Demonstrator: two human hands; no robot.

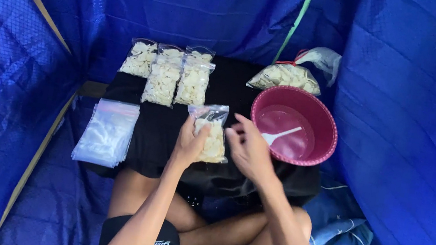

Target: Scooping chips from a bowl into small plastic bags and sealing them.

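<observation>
My left hand [189, 144] grips a small clear zip bag [212, 137] half full of pale chips, holding it upright over the black-covered low table [157, 130]. My right hand [248, 145] is at the bag's right side, fingers touching its upper edge. A pink round bowl [321, 122] stands to the right with a white plastic spoon [281, 135] lying inside.
Several filled chip bags [164, 75] lie in a row at the table's far side. A large tied bag of chips [286, 76] sits behind the bowl. A stack of empty clear bags [108, 132] rests at the left edge. Blue tarp walls surround.
</observation>
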